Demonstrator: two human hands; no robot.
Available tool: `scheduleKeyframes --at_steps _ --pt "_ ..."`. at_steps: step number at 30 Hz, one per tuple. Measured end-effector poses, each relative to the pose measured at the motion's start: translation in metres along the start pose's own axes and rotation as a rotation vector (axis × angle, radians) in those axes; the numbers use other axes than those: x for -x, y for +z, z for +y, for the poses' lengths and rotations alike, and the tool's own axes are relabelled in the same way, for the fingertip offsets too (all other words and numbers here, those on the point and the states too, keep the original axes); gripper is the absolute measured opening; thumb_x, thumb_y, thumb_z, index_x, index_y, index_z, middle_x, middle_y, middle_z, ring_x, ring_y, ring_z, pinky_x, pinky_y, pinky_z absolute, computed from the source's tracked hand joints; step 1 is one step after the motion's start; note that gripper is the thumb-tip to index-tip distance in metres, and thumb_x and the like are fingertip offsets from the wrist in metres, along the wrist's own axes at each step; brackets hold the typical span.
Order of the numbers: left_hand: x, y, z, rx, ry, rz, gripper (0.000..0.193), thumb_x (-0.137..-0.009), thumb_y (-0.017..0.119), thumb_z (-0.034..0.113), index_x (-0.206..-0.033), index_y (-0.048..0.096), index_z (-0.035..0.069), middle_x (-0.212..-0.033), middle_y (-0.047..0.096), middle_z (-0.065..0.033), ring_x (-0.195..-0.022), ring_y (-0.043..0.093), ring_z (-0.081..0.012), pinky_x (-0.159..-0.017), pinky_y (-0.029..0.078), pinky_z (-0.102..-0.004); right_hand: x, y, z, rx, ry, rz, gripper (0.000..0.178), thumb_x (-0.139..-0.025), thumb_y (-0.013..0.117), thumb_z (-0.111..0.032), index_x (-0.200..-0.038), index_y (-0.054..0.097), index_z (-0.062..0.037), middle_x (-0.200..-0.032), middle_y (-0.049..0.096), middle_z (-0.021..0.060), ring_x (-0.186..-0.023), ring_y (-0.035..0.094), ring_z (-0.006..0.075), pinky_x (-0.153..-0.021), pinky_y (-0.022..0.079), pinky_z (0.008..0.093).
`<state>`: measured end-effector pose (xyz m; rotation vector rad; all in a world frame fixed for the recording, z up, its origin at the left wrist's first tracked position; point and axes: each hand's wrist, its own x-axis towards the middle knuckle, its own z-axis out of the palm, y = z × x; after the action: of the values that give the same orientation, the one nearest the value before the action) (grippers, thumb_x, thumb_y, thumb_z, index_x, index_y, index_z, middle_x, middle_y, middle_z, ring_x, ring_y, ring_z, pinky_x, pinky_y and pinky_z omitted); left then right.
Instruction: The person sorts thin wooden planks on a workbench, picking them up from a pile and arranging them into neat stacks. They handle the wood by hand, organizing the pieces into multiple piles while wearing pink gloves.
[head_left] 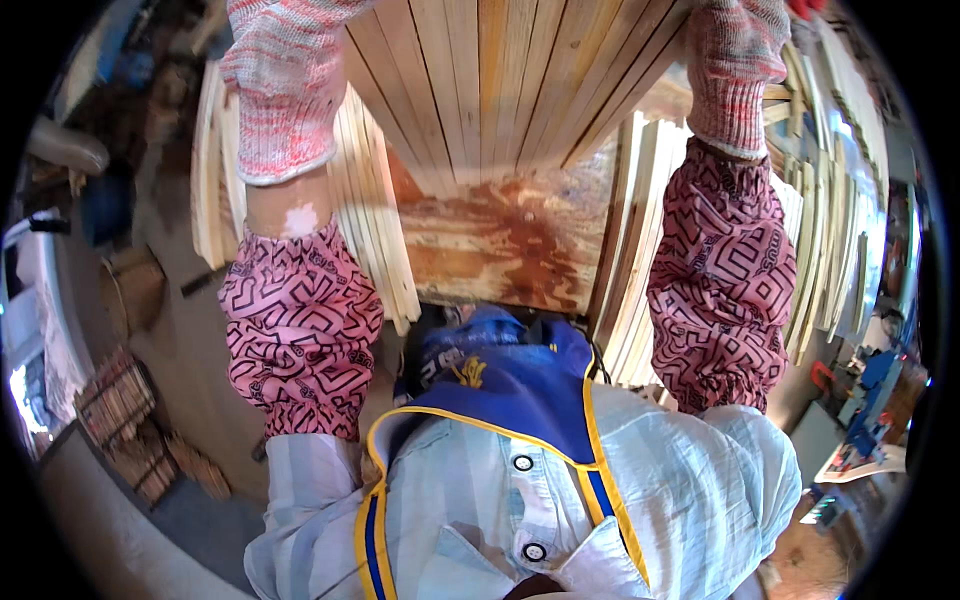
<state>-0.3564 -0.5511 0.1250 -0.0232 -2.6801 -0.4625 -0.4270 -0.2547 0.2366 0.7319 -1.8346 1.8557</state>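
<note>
Head view: saw slats (500, 90) at top centre, side by side in a close row, between left hand (285, 75) and right hand (740, 65), both gloved. Found the long axis running away from the chest, the row looking wider toward the upper rim; could not tell whether tilted or level. Placed the slats rightward from left hand and leftward from right hand, with neither clearly nearer. Lost the fingers of both beyond the upper rim, so could not tell whether clenched, released or grasping the slats. Saw a stained board (510, 250) below the near ends, then a blue apron (525, 385) closer in. Noticed a left stack (375, 190) and a right stack (627, 270) of wood flanking the board.
</note>
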Motion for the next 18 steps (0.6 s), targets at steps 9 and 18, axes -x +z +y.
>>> scheduleKeyframes --at_steps 9,18 --pt "0.025 0.013 0.077 0.207 0.144 0.215 0.05 -0.095 0.038 0.011 -0.145 0.04 0.013 -0.152 0.039 -0.0116 -0.133 0.041 -0.0257 -0.112 0.034 -0.0385 0.049 -0.101 -0.022 1.291 -0.241 -0.503 0.055 -0.084 0.067 -0.045 -0.121 0.062 -0.0049 -0.109 0.065 0.0128 -0.087 0.065 0.0218 -0.077 0.054 0.0364" --pt "0.3 0.145 0.08 -0.043 0.1 -0.335 0.053 -0.096 0.033 0.017 -0.148 0.032 0.004 -0.154 0.035 -0.0166 -0.141 0.031 -0.0313 -0.117 0.026 -0.0435 0.402 -0.174 0.057 1.062 0.705 -0.463 0.065 -0.094 0.05 -0.03 -0.149 0.027 -0.0037 -0.147 0.04 0.0167 -0.124 0.05 0.0339 -0.099 0.048 0.0418"
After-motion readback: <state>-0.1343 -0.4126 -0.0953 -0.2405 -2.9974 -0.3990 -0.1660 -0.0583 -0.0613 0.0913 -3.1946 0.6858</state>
